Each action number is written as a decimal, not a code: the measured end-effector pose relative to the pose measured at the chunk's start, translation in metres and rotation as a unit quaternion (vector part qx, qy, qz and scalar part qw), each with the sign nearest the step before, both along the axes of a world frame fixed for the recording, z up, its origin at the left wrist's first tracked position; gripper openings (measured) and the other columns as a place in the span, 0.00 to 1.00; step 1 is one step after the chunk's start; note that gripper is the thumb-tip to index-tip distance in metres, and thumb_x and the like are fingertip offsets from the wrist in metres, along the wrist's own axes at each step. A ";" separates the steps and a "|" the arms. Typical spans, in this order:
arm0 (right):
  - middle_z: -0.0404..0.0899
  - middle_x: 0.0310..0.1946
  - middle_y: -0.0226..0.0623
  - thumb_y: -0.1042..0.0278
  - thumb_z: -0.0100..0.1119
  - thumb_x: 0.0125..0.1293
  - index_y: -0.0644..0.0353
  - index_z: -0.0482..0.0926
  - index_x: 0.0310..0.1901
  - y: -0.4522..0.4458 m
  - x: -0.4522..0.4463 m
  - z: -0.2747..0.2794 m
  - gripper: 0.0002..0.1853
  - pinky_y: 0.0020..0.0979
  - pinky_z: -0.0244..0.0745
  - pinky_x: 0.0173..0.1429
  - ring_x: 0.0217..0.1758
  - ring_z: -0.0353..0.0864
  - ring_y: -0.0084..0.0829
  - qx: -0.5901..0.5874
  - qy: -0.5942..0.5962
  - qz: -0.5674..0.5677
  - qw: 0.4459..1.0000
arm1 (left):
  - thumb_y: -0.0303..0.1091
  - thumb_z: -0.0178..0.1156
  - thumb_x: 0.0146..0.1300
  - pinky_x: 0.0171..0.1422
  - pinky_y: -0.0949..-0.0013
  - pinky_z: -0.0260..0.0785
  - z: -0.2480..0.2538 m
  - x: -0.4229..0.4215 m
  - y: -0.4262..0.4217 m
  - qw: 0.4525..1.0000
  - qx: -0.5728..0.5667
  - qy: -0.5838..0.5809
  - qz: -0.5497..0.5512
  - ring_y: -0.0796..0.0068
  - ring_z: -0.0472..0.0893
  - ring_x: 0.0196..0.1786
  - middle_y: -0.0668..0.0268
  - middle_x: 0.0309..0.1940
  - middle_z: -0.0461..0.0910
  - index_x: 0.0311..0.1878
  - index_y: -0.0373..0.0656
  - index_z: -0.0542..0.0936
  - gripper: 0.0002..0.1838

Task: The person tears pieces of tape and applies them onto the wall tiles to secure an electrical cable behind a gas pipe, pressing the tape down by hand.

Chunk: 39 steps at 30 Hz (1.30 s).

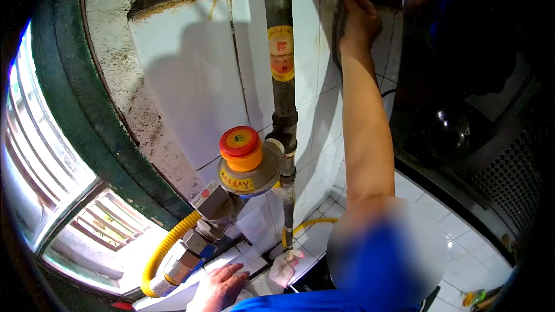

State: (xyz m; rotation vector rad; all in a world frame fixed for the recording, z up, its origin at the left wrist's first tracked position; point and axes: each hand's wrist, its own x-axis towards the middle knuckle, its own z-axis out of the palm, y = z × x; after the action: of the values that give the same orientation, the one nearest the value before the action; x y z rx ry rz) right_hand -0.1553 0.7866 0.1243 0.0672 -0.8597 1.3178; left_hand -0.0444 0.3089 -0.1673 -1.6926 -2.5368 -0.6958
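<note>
My right hand (363, 23) reaches high against the wall, its bare forearm stretched upward. Its fingers are curled closed at a thin dark cable (337, 40) that runs down the white tiles. Low in the view, my left hand (218, 289) lies on a white ledge with its fingers stretched out, holding nothing. Near it is a metal valve fitting (179, 263) with a corrugated yellow hose (167, 245). Above the left hand stands a round grey gas regulator (254, 176) with a red and orange cap (240, 147), joined to a vertical dark pipe (283, 98).
A green-framed barred window (75, 208) fills the left side. On the right is a dark glossy appliance (462, 98), with a dim hand shape, possibly a reflection. A crumpled pale cloth (285, 267) lies at the pipe's foot. A blurred patch covers part of the blue sleeve.
</note>
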 end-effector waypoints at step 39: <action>0.67 0.70 0.53 0.42 0.36 0.77 0.58 0.67 0.71 0.006 -0.020 -0.033 0.33 0.42 0.57 0.76 0.73 0.66 0.52 0.095 -0.250 -0.233 0.935 | 0.29 0.69 0.54 0.51 0.58 0.79 0.005 -0.006 -0.010 0.999 0.018 0.028 -0.020 0.56 0.84 0.50 0.58 0.49 0.83 0.47 0.48 0.84 0.15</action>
State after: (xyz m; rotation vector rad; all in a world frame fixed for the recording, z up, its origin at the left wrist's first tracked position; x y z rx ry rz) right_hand -0.1749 0.7927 0.0910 -0.3190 -1.3397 0.8037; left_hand -0.0508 0.2991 -0.1628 -1.7294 -2.4450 -0.6811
